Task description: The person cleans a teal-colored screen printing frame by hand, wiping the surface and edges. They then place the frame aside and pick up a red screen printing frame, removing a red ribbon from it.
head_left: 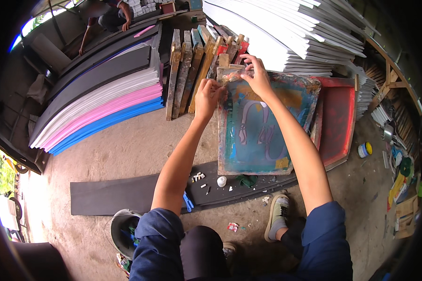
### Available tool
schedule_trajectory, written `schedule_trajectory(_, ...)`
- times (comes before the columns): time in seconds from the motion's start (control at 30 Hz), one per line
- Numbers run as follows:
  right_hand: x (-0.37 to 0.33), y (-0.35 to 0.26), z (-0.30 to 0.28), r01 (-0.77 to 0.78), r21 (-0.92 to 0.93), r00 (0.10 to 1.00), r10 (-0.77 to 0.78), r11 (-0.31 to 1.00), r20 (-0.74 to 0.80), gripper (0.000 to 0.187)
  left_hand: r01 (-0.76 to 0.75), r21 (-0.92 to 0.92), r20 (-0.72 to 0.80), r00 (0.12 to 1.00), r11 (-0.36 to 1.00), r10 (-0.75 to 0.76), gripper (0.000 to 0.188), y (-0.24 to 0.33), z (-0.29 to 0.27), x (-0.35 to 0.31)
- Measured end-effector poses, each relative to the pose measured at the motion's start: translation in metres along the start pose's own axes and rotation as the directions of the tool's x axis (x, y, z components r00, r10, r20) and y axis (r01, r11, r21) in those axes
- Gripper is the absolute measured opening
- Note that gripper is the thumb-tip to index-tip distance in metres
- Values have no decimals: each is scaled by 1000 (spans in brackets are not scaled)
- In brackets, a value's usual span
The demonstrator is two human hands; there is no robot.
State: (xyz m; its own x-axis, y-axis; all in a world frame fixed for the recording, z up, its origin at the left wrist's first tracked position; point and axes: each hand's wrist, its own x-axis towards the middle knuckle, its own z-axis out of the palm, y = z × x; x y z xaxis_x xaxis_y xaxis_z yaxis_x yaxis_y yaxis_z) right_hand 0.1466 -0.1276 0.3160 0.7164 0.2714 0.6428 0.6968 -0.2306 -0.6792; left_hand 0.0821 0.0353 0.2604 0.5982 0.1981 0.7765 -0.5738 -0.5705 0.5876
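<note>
A wooden-framed printing screen with blue-green mesh and a pale curved shape on it leans in front of me on a dark foam sheet. My left hand pinches the screen's upper left corner. My right hand grips the top edge of the frame, fingers curled over it. Both forearms reach forward from blue sleeves.
A red-framed screen stands behind the held one. Several wooden frames lean at the back. Stacked foam sheets in grey, white, pink and blue lie left; white sheets pile at top right. A small white bottle and a person far back.
</note>
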Motion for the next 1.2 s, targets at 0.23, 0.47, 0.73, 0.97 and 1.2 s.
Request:
schedule_trajectory(0.23, -24, 7, 11, 243, -373, 954, -291, 895, -76, 27, 229, 18, -19, 973, 973, -228, 25, 14, 1, 22)
schedule_trajectory(0.47, -9, 12, 13, 71, -425, 963, -174, 902, -208, 16, 365, 67, -48, 931, 928, -363, 27, 19, 8, 43)
schedule_trajectory(0.73, -7, 11, 21, 82, -424, 953, -196, 902, -233, 15, 464, -391, -81, 843, 795, -532, 25, -11, 18, 30)
schedule_trajectory(0.97, -19, 23, 15, 238, -332, 936, -306, 913, -171, 14, 328, -816, -83, 748, 476, -659, 21, -20, -9, 30)
schedule_trajectory(1.2, -29, 13, 16, 215, -251, 913, -286, 944, -291, 19, 382, -142, -1, 923, 913, -386, 19, -8, -23, 1)
